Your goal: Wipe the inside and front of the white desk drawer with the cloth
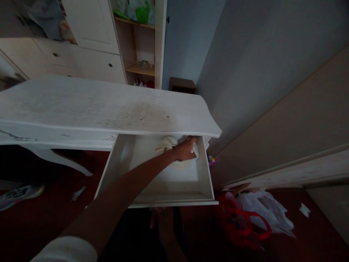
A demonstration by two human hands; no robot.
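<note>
My left hand point(188, 149) reaches into the right part of a pulled-out white drawer point(180, 187), its fingers closed on a cream cloth point(181, 165). The cloth is bunched under the palm and touches the drawer's floor near the right wall. Below the drawer front, in dim light, is my right hand point(163, 220). Its thumb stands apart from the fingers, and no object shows in it. Whether it touches the drawer's underside I cannot tell. The drawer belongs to a white table point(109, 105) with dark smudges on its top.
A red bag point(234, 222) and a white plastic bag point(264, 211) lie on the dark red floor at right. A wall rises close to the table's right end. Behind stands a white cabinet point(89, 25) with open shelves. A shoe point(21, 194) is at lower left.
</note>
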